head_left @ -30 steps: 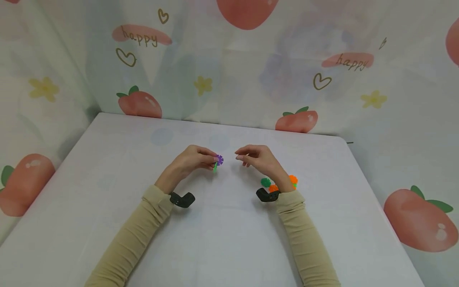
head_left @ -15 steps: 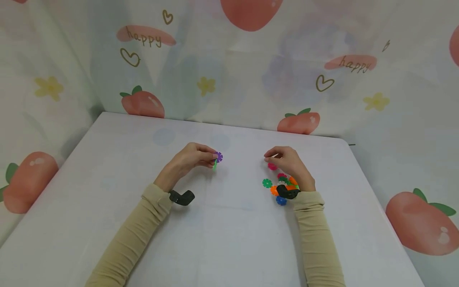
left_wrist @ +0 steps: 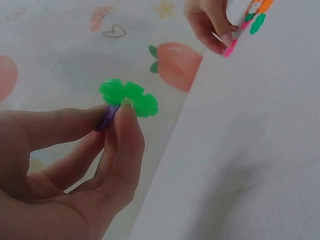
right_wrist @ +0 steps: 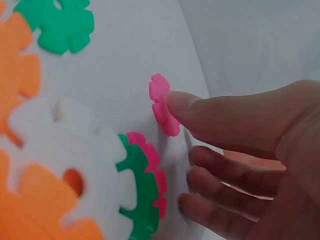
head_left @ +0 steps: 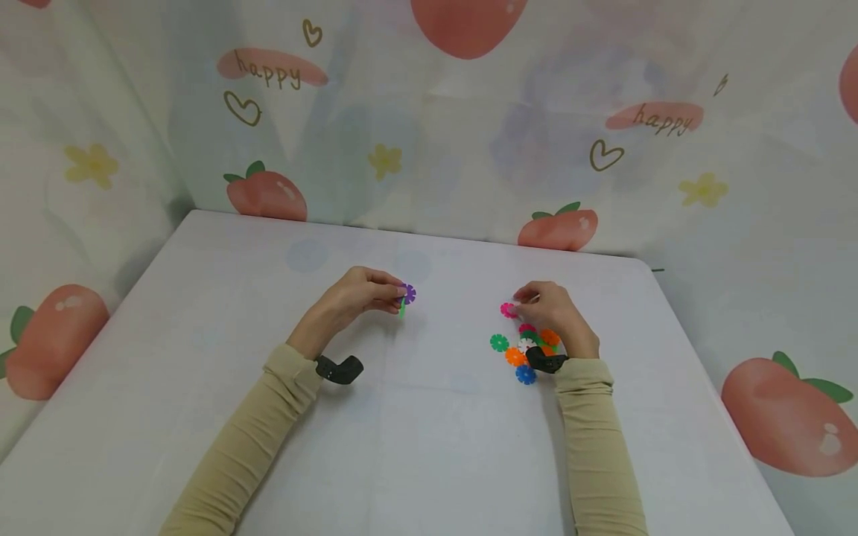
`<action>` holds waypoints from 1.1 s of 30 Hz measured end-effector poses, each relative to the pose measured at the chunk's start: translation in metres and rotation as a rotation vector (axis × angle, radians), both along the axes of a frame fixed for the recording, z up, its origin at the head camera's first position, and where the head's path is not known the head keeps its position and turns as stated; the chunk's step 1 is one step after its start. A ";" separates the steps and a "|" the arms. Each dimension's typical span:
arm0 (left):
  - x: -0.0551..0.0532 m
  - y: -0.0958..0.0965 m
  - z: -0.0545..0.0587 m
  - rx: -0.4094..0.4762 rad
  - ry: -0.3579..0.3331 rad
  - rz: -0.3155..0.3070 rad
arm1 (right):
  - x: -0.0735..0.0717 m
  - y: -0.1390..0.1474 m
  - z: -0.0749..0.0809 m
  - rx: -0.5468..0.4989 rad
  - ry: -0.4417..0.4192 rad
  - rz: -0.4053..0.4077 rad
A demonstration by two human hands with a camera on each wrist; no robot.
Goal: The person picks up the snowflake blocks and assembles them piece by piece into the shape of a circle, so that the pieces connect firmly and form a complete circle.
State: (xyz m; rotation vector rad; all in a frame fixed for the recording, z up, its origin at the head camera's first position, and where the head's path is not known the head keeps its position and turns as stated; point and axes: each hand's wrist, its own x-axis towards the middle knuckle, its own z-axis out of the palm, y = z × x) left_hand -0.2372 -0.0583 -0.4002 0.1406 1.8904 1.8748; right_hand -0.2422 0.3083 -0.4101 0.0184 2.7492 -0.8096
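The step in hand looks like fetching another piece to join to a small build of toy discs. Well to the left of the white disc [head_left: 525, 343], the left hand [head_left: 355, 292] has thumb and fingertips clamped on a purple disc [head_left: 410, 293] and a light green disc [left_wrist: 119, 91], which seem slotted together. Beyond the white disc and a little to its left lies the pink disc [head_left: 507, 310], with the right hand [head_left: 551, 307] over it: the thumb touches it, three fingers stand apart from it, and whether another pinches it from behind I cannot tell. The next move probably calls for a sure pinch on its edge, leaving a slot exposed to line up with the held pair.
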 end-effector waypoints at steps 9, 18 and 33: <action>0.001 -0.003 0.001 -0.017 -0.007 0.012 | 0.001 -0.002 -0.002 -0.018 -0.031 0.012; 0.002 -0.005 0.000 -0.018 -0.002 0.006 | 0.000 -0.007 -0.005 -0.099 0.044 0.086; 0.001 0.001 -0.002 -0.032 0.018 -0.023 | -0.004 -0.042 -0.006 -0.537 0.018 0.102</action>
